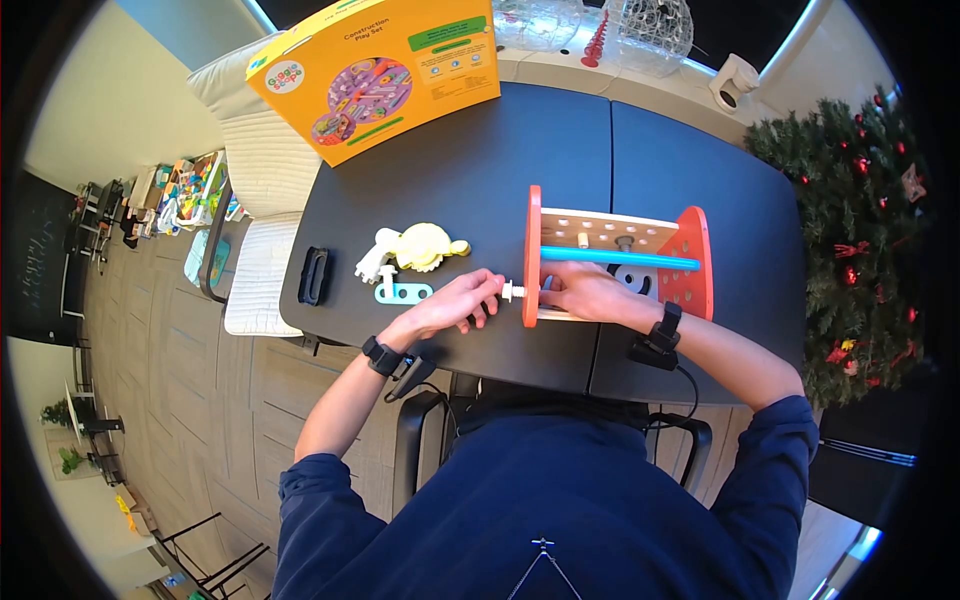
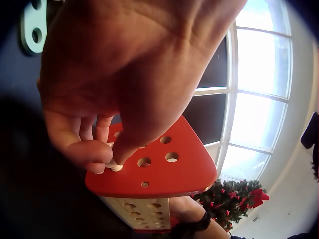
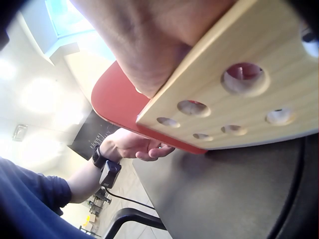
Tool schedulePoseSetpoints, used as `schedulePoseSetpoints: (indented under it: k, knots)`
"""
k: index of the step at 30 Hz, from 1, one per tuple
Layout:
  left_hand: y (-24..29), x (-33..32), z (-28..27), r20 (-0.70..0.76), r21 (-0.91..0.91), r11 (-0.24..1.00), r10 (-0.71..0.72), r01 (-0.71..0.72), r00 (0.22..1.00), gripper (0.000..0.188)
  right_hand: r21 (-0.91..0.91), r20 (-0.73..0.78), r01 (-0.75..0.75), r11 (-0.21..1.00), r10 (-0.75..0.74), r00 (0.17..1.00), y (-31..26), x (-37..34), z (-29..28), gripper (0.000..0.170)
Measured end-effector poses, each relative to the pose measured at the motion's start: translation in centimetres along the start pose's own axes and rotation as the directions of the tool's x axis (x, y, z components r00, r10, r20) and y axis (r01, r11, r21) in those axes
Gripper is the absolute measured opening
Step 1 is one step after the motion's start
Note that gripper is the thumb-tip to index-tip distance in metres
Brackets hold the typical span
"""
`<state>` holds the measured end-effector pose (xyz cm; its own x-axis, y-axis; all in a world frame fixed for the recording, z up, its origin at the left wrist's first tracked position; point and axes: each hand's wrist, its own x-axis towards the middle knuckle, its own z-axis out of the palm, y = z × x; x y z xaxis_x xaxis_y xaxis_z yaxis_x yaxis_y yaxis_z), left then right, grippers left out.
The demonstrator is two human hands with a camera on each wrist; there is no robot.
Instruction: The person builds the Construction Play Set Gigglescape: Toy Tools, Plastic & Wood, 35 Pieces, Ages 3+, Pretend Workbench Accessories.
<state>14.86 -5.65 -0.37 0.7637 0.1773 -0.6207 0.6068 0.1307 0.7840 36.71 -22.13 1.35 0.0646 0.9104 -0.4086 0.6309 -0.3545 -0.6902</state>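
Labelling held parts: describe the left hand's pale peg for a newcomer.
On the dark table, find the toy frame with red end panels. At one panel, the left hand pinches a small pale peg. Unlike the white bolt by the light-blue strip, this one is hand-held.

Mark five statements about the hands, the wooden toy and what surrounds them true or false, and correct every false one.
1. The left hand pinches a white bolt beside a red end panel. True.
2. The blue rod lies loose on the table. False: it spans the toy from one red end panel to the other.
3. The Construction Play Set box is mainly yellow-orange. True.
4. The right hand holds the light-blue bar with holes. False: that hand reaches in between the red end panels, while the bar lies on the table.
5. A Christmas tree with red ornaments stands beyond the table's right side. True.
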Motion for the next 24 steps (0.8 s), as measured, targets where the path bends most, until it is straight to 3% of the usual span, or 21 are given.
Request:
schedulePoseSetpoints:
  k: [4,10,16,19,22,24]
  knots:
    - [-1.1,1.2,-0.3,0.093,-0.005,1.0,-0.029,0.03,0.995,0.031,0.009,0.003,0.007,1.0,-0.007,1.0,0.3,0.1,0.1,0.041]
    - [-0.5,-0.1,0.4,-0.013,0.06,0.981,0.184,-0.183,0.983,0.037,0.013,0.015,-0.021,1.0,0.021,1.0,-0.3,-0.1,-0.2,0.04]
    - [0.2,0.7,0.2,0.007,0.023,0.999,-0.045,0.045,0.999,0.041,0.016,0.014,-0.025,1.0,0.025,1.0,0.0,0.0,-0.1,0.039]
    - [-0.8,1.8,0.1,0.086,0.034,0.999,-0.034,0.031,0.996,0.041,0.005,0.011,-0.031,1.0,0.031,0.999,0.2,0.1,0.0,0.039]
    - [-1.0,1.0,0.2,0.06,0.068,0.99,0.122,-0.126,0.991,0.041,0.006,0.01,-0.029,1.0,0.029,1.0,0.0,-0.1,-0.1,0.038]
    - [-0.4,0.2,0.5,-0.003,0.064,0.988,0.138,-0.137,0.99,0.043,0.014,0.012,-0.027,1.0,0.027,1.0,-0.1,-0.1,-0.1,0.038]
